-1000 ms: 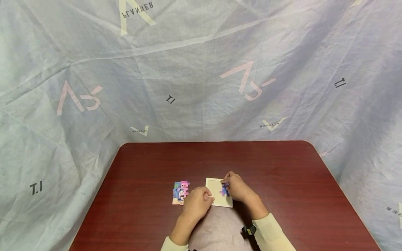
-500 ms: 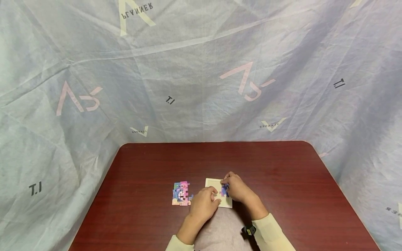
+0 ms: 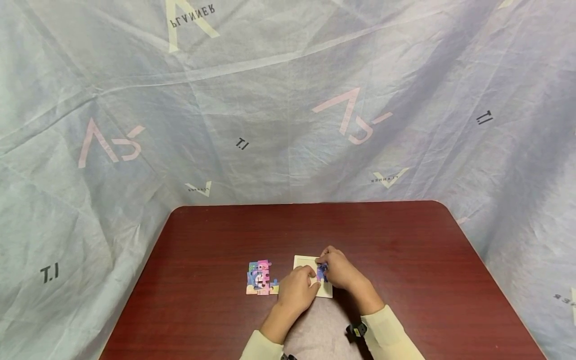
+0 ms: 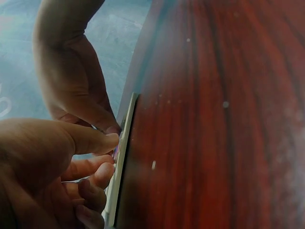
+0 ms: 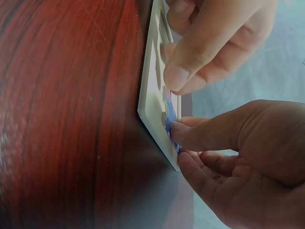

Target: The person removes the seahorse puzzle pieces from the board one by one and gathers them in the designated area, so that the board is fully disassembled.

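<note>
A cream jigsaw tray (image 3: 305,258) lies on the table under both hands. Blue and purple jigsaw pieces (image 3: 321,272) sit along its right side. My left hand (image 3: 294,288) reaches over the tray from the left, its thumb and forefinger pinching a small purple-pink jigsaw piece (image 4: 116,151) low at the tray surface; the fingers cover most of it. At the tray's right edge, my right hand (image 3: 340,270) holds the border. In the right wrist view its fingertips (image 5: 179,136) lie on the blue pieces near the tray corner, close to the left thumb.
Left of the tray, a loose group of pink and blue jigsaw pieces (image 3: 259,277) lies on the dark red table (image 3: 382,225). One yellow and blue piece (image 3: 274,288) is at its right side. Grey fabric (image 3: 288,100) hangs behind and beside the table.
My left hand has moved rightward from beside the loose jigsaw pieces to the pieces in the tray, uncovering the loose group. My right hand has stayed at the tray's edge.
</note>
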Demonstrator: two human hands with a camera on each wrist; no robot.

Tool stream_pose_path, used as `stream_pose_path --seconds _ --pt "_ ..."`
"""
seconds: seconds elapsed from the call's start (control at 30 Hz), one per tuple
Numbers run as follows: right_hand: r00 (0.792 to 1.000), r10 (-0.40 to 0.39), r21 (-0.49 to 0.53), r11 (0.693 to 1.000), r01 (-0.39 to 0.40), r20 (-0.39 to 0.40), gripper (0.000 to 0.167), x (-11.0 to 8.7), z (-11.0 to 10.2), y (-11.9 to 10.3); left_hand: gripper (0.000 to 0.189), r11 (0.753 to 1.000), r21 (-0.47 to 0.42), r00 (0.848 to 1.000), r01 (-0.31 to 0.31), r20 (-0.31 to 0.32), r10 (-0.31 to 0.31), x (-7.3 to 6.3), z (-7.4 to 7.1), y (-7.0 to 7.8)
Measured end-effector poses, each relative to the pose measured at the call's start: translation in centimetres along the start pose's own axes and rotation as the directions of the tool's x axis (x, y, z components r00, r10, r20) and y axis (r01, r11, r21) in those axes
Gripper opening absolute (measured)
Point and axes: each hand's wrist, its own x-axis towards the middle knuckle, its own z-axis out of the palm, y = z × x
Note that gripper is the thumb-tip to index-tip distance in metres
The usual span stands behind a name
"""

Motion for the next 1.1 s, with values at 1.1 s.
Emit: stream_pose_path --seconds 1.1 --pt "0.999 -0.041 0.07 0.997 0.042 -0.016 0.018 0.8 0.0 1.3 0.027 0.943 0.332 1.0 0.012 0.002 -0.013 1.8 0.2 2.2"
